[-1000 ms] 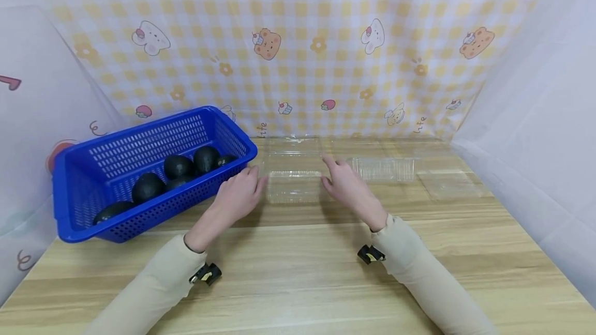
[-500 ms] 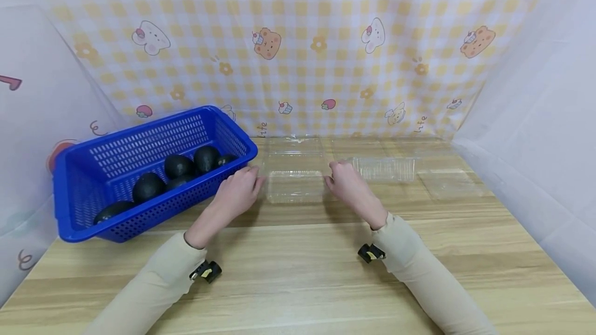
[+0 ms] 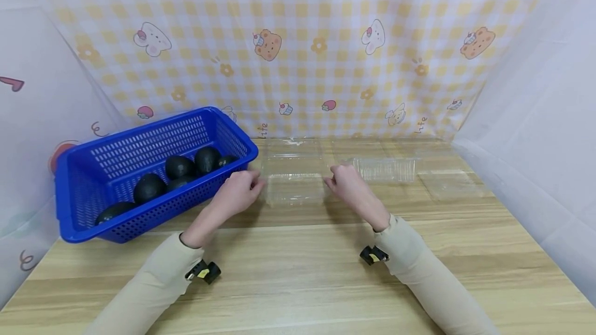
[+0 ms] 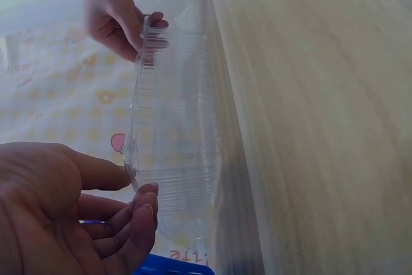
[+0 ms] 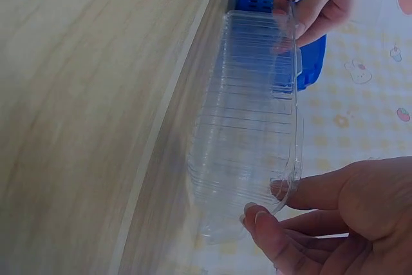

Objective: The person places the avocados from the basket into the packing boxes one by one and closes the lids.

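Note:
A clear plastic clamshell container (image 3: 295, 190) stands at the back of the table with its lid (image 3: 292, 147) folded open behind it. My left hand (image 3: 236, 191) is at its left side; in the left wrist view the thumb and fingertips (image 4: 147, 214) pinch the rim corner. On the opposite side my right hand (image 3: 348, 186) pinches the rim, thumb inside and fingertips (image 5: 257, 214) outside in the right wrist view. Nothing lies in the ribbed tray (image 5: 248, 120) between the hands.
Left of the container, a blue perforated basket (image 3: 153, 221) holds several dark avocados (image 3: 149, 187). To the right stand another clear ribbed container (image 3: 384, 169) and a flat clear one (image 3: 450, 184). A yellow-checked curtain (image 3: 298, 66) hangs behind the wooden table (image 3: 298, 273).
My right hand has shifted slightly right, its extended forefinger now curled in at the rim. The container has come slightly nearer. The basket stays put.

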### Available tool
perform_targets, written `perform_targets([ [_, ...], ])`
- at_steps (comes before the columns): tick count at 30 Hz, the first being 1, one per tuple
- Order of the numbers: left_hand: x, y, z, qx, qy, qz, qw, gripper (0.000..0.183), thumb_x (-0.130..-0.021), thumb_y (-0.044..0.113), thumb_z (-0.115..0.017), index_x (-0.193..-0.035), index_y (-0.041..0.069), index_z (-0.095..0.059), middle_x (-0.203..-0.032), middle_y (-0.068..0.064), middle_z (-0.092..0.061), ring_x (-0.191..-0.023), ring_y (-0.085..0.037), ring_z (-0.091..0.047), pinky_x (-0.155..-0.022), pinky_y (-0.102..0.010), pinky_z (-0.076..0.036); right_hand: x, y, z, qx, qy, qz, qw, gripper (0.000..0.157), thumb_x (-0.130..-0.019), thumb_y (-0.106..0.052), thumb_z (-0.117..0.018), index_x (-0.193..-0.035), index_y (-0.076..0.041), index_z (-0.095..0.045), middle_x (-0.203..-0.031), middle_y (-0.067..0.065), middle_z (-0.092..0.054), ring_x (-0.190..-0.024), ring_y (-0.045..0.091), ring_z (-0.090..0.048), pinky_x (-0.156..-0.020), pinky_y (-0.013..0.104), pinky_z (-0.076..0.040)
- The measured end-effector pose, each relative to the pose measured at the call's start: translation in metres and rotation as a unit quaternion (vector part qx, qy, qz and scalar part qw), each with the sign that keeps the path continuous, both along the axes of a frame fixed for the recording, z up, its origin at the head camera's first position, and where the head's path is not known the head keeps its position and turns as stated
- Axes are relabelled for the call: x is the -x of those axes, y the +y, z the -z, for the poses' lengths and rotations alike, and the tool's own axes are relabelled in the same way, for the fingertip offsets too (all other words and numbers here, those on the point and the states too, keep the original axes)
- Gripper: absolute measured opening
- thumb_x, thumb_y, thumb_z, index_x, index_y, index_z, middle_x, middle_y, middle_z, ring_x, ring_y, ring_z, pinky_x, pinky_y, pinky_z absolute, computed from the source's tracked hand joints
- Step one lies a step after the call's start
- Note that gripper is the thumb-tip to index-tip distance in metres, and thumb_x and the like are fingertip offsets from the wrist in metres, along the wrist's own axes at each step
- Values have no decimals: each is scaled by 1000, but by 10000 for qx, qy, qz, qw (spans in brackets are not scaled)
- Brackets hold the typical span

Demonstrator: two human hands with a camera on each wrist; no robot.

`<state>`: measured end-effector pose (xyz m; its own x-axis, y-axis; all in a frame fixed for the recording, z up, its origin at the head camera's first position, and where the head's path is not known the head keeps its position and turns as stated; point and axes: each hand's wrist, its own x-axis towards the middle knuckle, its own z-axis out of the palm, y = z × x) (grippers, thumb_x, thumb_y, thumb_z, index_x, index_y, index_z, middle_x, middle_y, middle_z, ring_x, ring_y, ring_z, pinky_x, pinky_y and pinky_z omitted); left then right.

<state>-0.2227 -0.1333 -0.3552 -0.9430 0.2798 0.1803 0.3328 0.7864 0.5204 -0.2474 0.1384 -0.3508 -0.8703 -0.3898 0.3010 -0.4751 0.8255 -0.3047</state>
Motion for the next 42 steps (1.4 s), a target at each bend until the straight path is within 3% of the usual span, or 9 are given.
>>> perform_targets([
  [13,-7,-5,-2,-189,-259,235,9992,27,-99,10,-64,-75,6,-52,-60,2,-40,-52,-12,-39,-49,-25,-30,-10,7,2,402,-689,-80,9968,37,-96,-6,-68,-64,-7,-48,-56,-4,-35,-51,8,-34,-50,23,-32],
  [16,-10,-5,-3,-198,-333,257,9989,14,-99,10,-64,-91,-1,-64,-62,2,-44,-52,-11,-40,-49,-25,-30,-14,10,0,482,-907,-98,9947,34,-96,-5,-67,-67,-6,-49,-55,-3,-39,-50,8,-35,-48,22,-30],
  [19,-14,-5,-4,-179,-401,299,9986,25,-99,11,-64,-114,-9,-66,-64,1,-48,-52,-11,-41,-49,-25,-31,-19,13,-3,553,-1115,-136,9921,23,-96,-5,-67,-75,2,-59,-57,1,-49,-50,8,-40,-48,22,-33],
  [22,-17,-5,-5,-143,-451,353,9983,35,-99,11,-64,-124,-13,-62,-64,1,-49,-52,-10,-40,-49,-24,-31,-22,16,-3,552,-1298,-160,9899,20,-97,-7,-66,-100,14,-66,-61,5,-59,-51,9,-45,-49,23,-38],
  [24,-20,-5,-5,-129,-450,371,9982,37,-98,11,-64,-125,-14,-62,-65,1,-50,-52,-10,-41,-49,-24,-32,-23,18,-2,574,-1374,-218,9886,30,-97,-7,-65,-114,18,-63,-64,6,-63,-52,8,-48,-51,23,-41],
  [31,-27,-5,-4,-76,-445,448,9980,36,-98,11,-64,-124,-14,-63,-67,1,-55,-53,-10,-45,-50,-26,-36,-28,27,0,895,-1598,-352,9825,20,-98,-9,-65,-104,10,-66,-66,7,-65,-53,10,-55,-52,25,-43],
  [33,-30,-4,-4,-80,-451,465,9979,36,-98,11,-64,-124,-14,-62,-69,0,-58,-54,-10,-47,-51,-26,-38,-29,29,1,1035,-1623,-388,9805,25,-99,-8,-64,-112,12,-66,-67,8,-66,-53,11,-57,-53,26,-46],
  [40,-39,-4,-4,-86,-417,566,9975,33,-97,10,-64,-122,-13,-64,-71,0,-60,-56,-10,-50,-53,-26,-43,-36,36,4,1355,-1785,-505,9733,25,-98,-6,-62,-112,15,-63,-56,-1,-57,-49,9,-50,-55,25,-46],
  [42,-42,-4,-5,-90,-429,567,9974,30,-97,10,-65,-119,-11,-65,-70,0,-60,-57,-10,-50,-53,-27,-44,-37,38,4,1538,-1977,-463,9670,33,-98,-6,-62,-122,18,-58,-59,-2,-58,-51,9,-53,-55,25,-48],
])
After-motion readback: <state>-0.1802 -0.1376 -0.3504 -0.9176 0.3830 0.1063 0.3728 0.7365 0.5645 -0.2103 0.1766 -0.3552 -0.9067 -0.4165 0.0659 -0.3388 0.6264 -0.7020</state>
